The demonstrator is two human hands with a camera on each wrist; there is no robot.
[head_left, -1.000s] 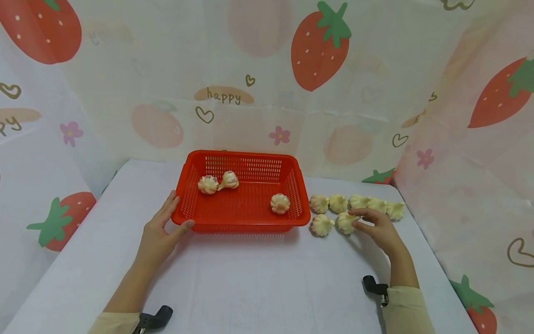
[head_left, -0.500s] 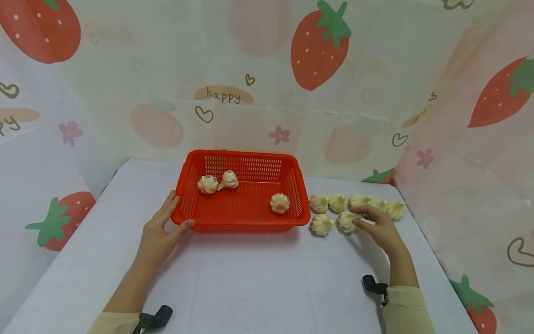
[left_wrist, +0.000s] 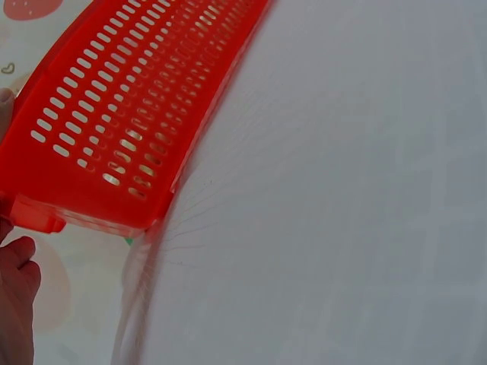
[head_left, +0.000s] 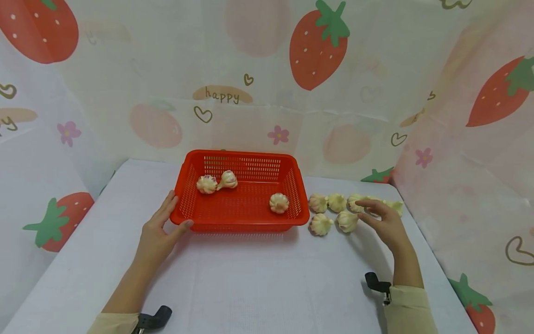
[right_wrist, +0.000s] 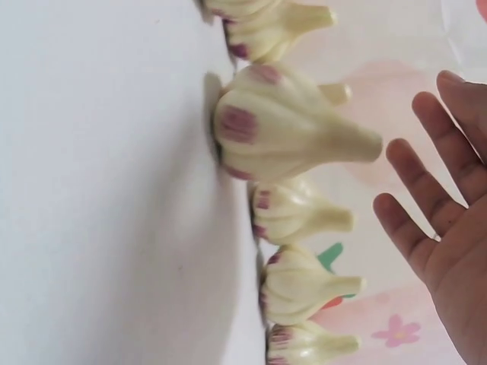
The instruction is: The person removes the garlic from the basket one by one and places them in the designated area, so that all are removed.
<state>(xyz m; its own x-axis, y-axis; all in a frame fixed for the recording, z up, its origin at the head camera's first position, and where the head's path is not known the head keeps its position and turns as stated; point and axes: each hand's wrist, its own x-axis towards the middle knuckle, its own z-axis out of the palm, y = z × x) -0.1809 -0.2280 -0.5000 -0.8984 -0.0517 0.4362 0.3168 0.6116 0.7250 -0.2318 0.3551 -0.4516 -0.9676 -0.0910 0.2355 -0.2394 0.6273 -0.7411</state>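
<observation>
Garlic bulb (head_left: pixel 347 221) just beside the right-hand fingers (right_wrist: pixel 420 181)

From the head we look forward and down, farthest back, across the white table (head_left: pixel 250 283). Close and tilted, our left-wrist view faces a side of the red basket (left_wrist: pixel 99 167), which the head view shares; close and turned sideways, our right-wrist view shares the garlic bulbs (right_wrist: pixel 285 129) with the head.

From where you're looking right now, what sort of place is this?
Likely a small staged tabletop set: strawberry-print sheeting closes in the back and both sides of a white-covered table, and there are black wrist-worn devices.
</observation>
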